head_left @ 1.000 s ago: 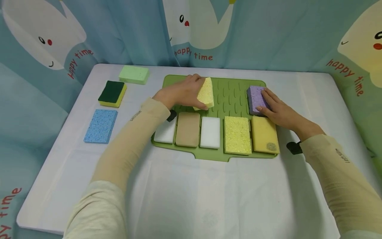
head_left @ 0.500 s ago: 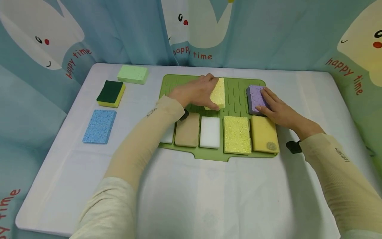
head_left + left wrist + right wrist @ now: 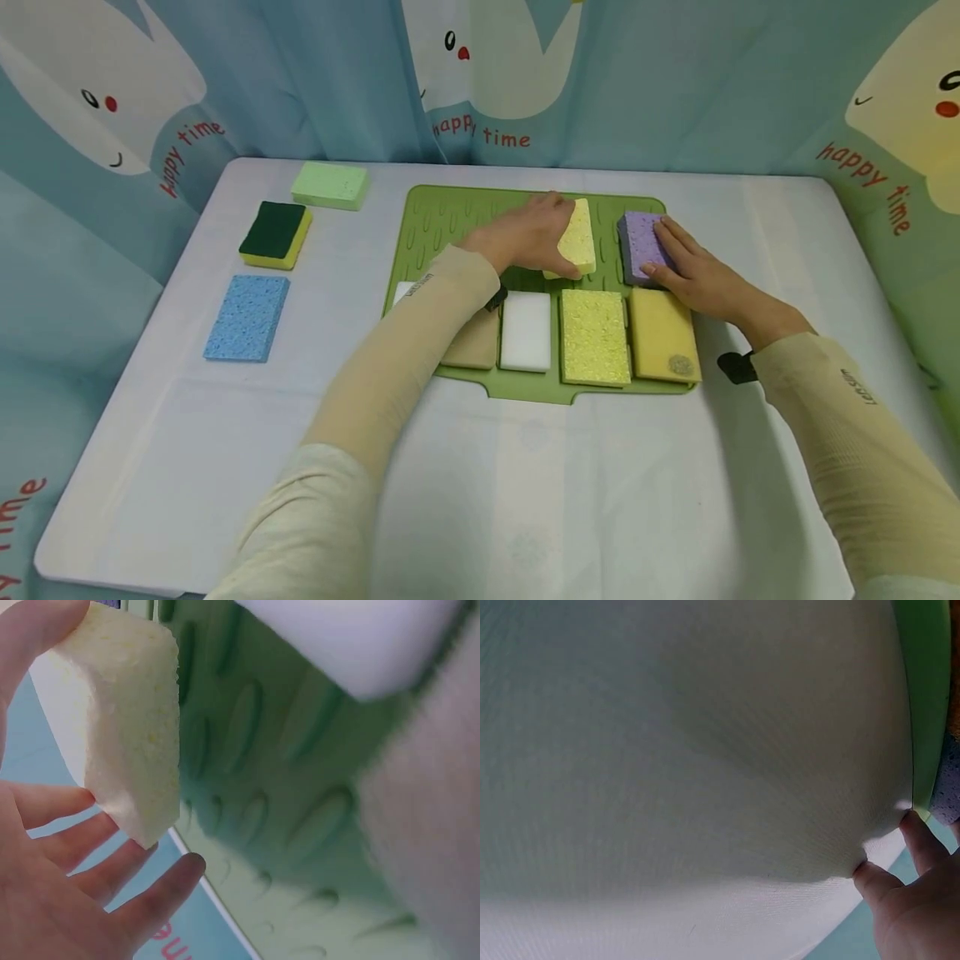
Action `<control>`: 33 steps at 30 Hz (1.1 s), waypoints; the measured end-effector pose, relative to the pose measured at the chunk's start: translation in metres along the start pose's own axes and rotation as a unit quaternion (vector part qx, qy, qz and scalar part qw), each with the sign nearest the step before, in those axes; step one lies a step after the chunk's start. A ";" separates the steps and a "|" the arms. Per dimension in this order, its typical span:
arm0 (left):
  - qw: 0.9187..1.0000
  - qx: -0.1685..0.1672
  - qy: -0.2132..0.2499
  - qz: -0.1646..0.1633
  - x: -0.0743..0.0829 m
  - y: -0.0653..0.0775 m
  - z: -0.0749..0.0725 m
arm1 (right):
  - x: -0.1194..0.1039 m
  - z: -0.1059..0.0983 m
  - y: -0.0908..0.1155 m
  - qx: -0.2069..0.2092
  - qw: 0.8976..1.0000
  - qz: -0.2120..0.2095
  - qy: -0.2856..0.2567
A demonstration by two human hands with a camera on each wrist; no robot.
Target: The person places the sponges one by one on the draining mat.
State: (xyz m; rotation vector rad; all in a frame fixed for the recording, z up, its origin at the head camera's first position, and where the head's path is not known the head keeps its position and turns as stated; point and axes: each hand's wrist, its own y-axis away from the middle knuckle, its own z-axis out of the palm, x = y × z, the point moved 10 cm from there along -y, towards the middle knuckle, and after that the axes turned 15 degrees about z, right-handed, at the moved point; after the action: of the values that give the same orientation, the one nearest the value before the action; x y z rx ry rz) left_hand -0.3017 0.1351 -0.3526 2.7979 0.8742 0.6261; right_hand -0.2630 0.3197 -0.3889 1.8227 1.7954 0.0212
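Observation:
In the head view my left hand point(image 3: 528, 232) holds a pale yellow sponge point(image 3: 579, 242) over the back half of the green ridged mat point(image 3: 438, 212). Thumb and fingers span this sponge point(image 3: 131, 720) in the left wrist view; whether it touches the mat I cannot tell. My right hand point(image 3: 705, 279) rests on a purple sponge point(image 3: 637, 242) at the mat's back right, with fingers extended over it. Two of its fingers point(image 3: 926, 844) press the white cloth beside the mat. Along the mat's front lie a bright yellow sponge point(image 3: 595, 337) and a deeper yellow one point(image 3: 663, 333).
Also on the mat's front row are a white sponge point(image 3: 525, 332) and a tan one point(image 3: 476, 346), partly hidden by my left arm. Left of the mat lie a light green sponge point(image 3: 330, 185), a dark green-and-yellow scouring sponge point(image 3: 276, 233) and a blue sponge point(image 3: 247, 318).
My left hand has moved right across the mat with the pale yellow sponge, closer to the purple one. The right hand has stayed on the purple sponge.

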 end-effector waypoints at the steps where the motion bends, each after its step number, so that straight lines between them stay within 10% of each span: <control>1: 1.000 -0.002 0.001 -0.002 0.001 -0.002 0.000 | 0.000 0.000 0.000 0.000 1.000 0.000 -0.001; 33: 0.999 -0.016 -0.021 -0.023 0.022 -0.035 0.010 | 0.001 0.000 0.000 -0.003 1.000 0.005 -0.007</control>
State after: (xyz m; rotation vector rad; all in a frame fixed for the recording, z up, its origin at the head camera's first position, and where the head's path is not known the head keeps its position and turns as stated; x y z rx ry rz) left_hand -0.2990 0.1766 -0.3631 2.7433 0.9095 0.5668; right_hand -0.2632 0.3207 -0.3898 1.8241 1.7737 0.0170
